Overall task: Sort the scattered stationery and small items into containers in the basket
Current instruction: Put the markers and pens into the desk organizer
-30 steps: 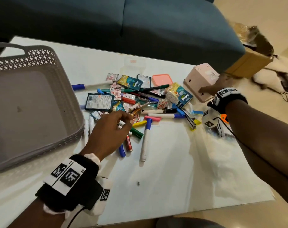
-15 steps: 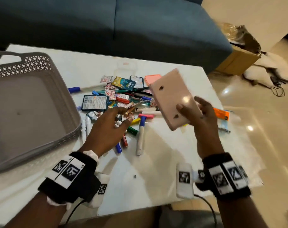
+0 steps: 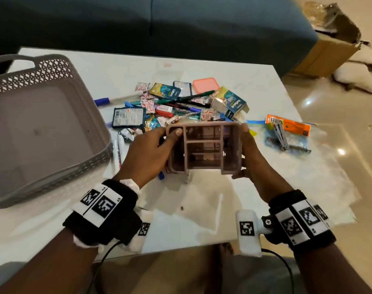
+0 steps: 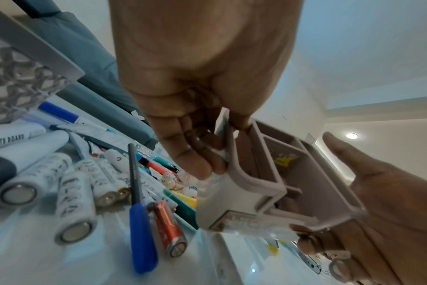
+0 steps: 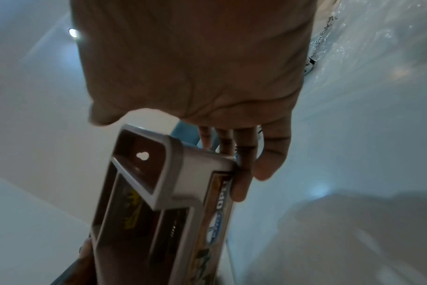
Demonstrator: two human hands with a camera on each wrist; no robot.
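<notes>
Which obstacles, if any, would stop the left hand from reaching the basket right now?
Probably none, though the left hand is busy gripping the pink organizer along with the right hand. The basket sits open just beside it on the left, with nothing between them.

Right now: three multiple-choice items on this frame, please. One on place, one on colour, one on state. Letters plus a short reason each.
1. Where is the grey basket?
A. on the table, to the left of the pile
B. on the floor
C. on the sofa

2. What colour is the flat lid behind the pile?
A. green
B. salmon pink
C. black

3. How is the pink organizer held?
A. by the left hand alone
B. lying free on the table
C. by the left hand and the right hand

Answers: A, it stands on the white tabletop; B, its top shows salmon pink; C, a hand grips each side.
</notes>
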